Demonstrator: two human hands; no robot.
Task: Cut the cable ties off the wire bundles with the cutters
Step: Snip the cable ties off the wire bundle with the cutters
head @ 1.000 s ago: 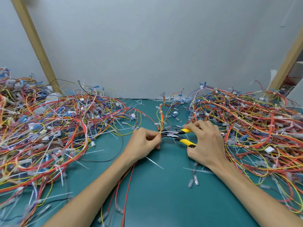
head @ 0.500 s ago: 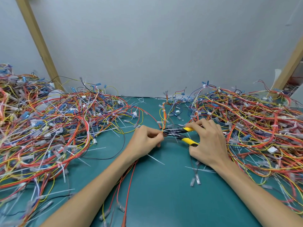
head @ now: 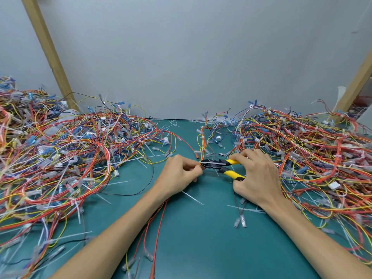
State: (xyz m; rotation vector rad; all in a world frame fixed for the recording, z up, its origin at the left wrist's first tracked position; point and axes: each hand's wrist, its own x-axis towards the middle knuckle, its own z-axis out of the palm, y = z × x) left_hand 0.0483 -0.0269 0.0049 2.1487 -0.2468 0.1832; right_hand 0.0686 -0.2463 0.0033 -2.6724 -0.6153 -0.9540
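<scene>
Cutters (head: 217, 165): just above the centre of the frame, lying nearly level over the tabletop, yellow handles to the right, dark head pointing left. The tips meet the wires at the left hand's fingertips. Whether a tie sits between the blades is too small to tell.
Right hand (head: 255, 178): curled round both yellow handles, fingers over the upper one, the lower one against the palm.
Left hand (head: 179, 174): fingers and thumb pinched on the lower end of a thin wire bundle, right at the cutter tips.
Wire bundle (head: 203, 146): a few yellow, orange and red wires rising from the pinch towards the upper centre. A small white cable tie (head: 202, 136) appears to wrap it higher up.
Red wires (head: 159, 228): loose strands running from under the left wrist down to the bottom edge.
Cut ties (head: 192, 197): pale strips scattered on the tabletop between and beside the forearms.
Tabletop (head: 201, 248): green mat, bare in the lower centre.
Left pile (head: 60, 158): a wide tangle of red, yellow, blue and white wires filling the left side.
Right pile (head: 312, 158): a similar tangle on the right, touching the right hand's far side.
Background: grey wall (head: 201, 57), with a slanted wooden post at upper left (head: 46, 47) and another at right (head: 354, 85).
</scene>
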